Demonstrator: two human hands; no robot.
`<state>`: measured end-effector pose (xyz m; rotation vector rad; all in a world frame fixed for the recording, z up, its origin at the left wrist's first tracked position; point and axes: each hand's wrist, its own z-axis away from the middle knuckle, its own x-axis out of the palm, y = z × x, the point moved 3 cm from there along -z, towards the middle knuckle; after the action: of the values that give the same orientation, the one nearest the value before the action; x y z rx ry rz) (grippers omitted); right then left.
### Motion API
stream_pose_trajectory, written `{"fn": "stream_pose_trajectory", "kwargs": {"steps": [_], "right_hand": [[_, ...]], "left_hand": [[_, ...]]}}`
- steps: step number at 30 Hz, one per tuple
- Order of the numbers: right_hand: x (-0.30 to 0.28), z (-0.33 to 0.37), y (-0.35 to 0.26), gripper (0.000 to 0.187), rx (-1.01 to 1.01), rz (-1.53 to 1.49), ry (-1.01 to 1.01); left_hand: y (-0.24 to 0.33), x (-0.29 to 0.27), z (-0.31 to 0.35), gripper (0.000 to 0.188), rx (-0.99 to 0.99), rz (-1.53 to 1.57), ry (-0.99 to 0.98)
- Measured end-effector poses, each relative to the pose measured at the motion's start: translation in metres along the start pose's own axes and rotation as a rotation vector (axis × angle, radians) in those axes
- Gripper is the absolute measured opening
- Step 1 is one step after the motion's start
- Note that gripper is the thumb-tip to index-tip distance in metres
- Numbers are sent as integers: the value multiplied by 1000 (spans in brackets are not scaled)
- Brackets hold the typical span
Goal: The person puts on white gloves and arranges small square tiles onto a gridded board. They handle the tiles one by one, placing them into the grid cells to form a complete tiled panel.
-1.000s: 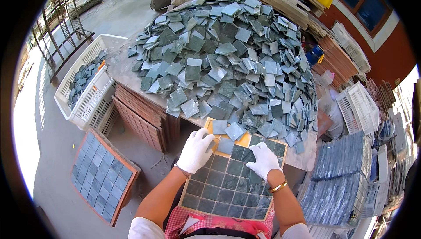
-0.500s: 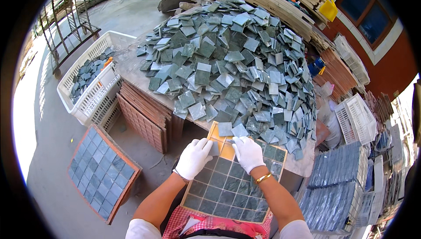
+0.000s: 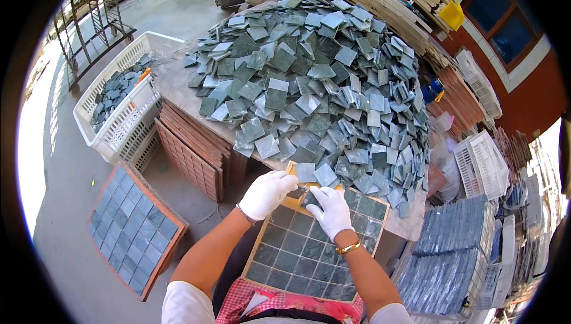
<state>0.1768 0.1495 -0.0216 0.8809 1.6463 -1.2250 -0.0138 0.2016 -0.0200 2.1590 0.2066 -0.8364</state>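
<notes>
A wooden-edged frame [image 3: 256, 258] leans against my lap, tilted toward the pile. Rows of square dark green stone tiles [image 3: 296, 244] fill most of it, and bare yellow backing [image 3: 294, 200] shows near its top left corner. My left hand [image 3: 267, 195], in a white glove, is closed on a small dark stone tile [image 3: 298, 191] above that corner. My right hand [image 3: 332, 211], also gloved, has thumb and finger around another dark tile [image 3: 310, 198] at the frame's top rows. Two loose tiles [image 3: 325, 175] lie just beyond the top edge.
A large heap of green-grey stone tiles [image 3: 309, 80] covers the table ahead. At left stand a white crate [image 3: 89, 130] of tiles, stacked brown panels [image 3: 190, 157] and a tile-filled tray [image 3: 134, 223]. Wrapped tile stacks [image 3: 446, 252] and white crates [image 3: 482, 157] crowd the right.
My left hand has lifted up and to the right with its tile. A dark tile now covers yellow backing beneath my right fingers, and my right hand has shifted slightly down and left.
</notes>
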Motion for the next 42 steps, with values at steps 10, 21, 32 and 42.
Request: {"fn": "stream_pose_trajectory", "kwargs": {"steps": [10, 21, 32, 42], "right_hand": [[0, 8, -6, 34, -23, -87, 21], [-24, -45, -22, 31, -71, 171, -77], [-17, -80, -9, 21, -108, 102, 17], [9, -75, -2, 20, 54, -78, -73]], "left_hand": [[9, 19, 10, 30, -183, -186, -199], [34, 40, 39, 22, -145, -13, 40], [55, 41, 70, 31, -71, -144, 19], [44, 36, 71, 33, -155, -9, 209]]}}
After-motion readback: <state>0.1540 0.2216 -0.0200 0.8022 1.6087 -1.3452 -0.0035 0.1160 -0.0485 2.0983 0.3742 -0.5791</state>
